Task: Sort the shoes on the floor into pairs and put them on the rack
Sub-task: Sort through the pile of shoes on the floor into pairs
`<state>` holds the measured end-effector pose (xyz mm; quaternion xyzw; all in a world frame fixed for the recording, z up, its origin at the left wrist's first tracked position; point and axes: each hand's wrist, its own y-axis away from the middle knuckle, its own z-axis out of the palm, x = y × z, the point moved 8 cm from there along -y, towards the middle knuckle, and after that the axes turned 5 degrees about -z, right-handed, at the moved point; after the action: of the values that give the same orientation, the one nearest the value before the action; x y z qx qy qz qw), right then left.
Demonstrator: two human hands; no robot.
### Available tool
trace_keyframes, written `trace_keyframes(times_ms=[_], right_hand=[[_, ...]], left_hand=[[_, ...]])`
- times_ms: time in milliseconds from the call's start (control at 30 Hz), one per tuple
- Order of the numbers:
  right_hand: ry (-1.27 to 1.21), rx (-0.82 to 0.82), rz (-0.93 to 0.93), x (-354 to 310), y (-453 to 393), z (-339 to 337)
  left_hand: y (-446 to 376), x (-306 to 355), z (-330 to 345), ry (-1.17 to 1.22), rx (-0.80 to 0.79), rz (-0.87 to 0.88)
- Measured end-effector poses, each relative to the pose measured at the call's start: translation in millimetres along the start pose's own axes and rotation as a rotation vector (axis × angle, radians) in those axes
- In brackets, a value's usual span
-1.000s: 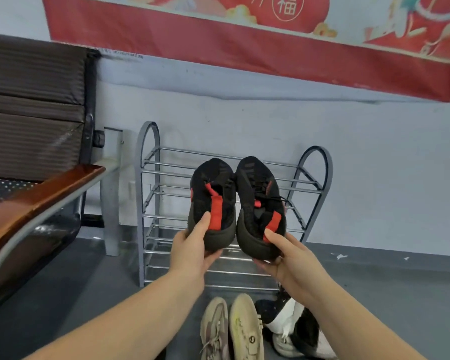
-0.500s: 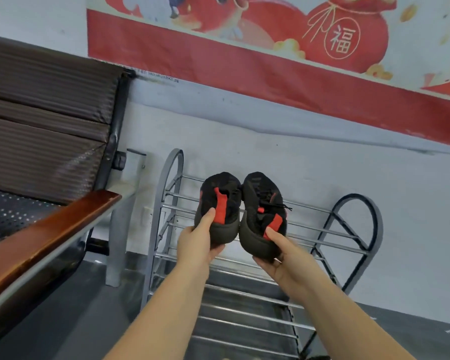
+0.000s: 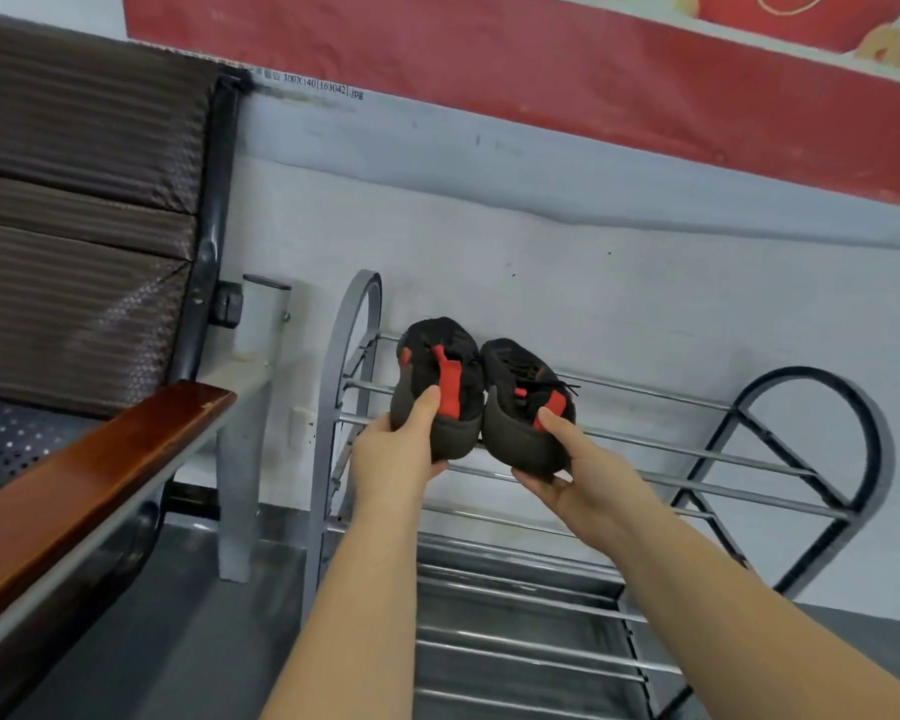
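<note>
Two black shoes with red heel tabs are held side by side, toes toward the wall, over the top shelf of a grey metal shoe rack [image 3: 697,457]. My left hand [image 3: 396,454] grips the heel of the left shoe [image 3: 440,366], thumb on its red tab. My right hand [image 3: 572,470] grips the heel of the right shoe [image 3: 520,387] from below, thumb on top. Both shoes are at the left end of the top shelf; whether their soles touch the bars I cannot tell.
A bench with a brown wooden armrest [image 3: 84,475] and dark padded back [image 3: 74,200] stands left of the rack. A grey post [image 3: 253,387] is between them. The rack's lower shelves [image 3: 520,615] show bare bars. A red banner [image 3: 541,75] hangs on the wall.
Both hands carried the black pair up and forward to the rack's top shelf. My view has tilted up, so the shoes on the floor have dropped out of sight.
</note>
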<state>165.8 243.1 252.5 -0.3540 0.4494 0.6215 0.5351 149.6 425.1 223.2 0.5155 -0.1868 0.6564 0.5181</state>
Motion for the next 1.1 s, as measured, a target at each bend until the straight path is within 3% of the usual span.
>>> trace_keyframes(times_ms=[333, 467, 633, 767, 933, 1100], right_hand=[[0.368, 0.006, 0.029, 11.9, -19.8, -8.4], [0.37, -0.014, 0.052, 15.7, -18.1, -7.7], [0.427, -0.033, 0.05, 19.2, -4.8, -9.8], [0.709, -0.017, -0.144, 10.7, 15.1, -25.9], [1.108, -0.001, -0.371, -5.9, 49.0, -62.5], [1.358, 0.041, -0.409, -0.4, 85.2, -120.7]], left_hand=[[-9.7, 4.0, 1.9, -0.093, -0.028, 0.068], [-6.0, 2.8, 0.6, -0.179, 0.007, 0.073], [9.4, 9.8, 4.7, -0.665, 0.13, 0.075], [43.8, 30.5, 30.9, -1.075, 0.159, 0.308], [90.5, 10.1, 87.5, -1.366, -0.088, 0.623], [141.9, -50.8, 131.8, -1.518, -0.534, 0.686]])
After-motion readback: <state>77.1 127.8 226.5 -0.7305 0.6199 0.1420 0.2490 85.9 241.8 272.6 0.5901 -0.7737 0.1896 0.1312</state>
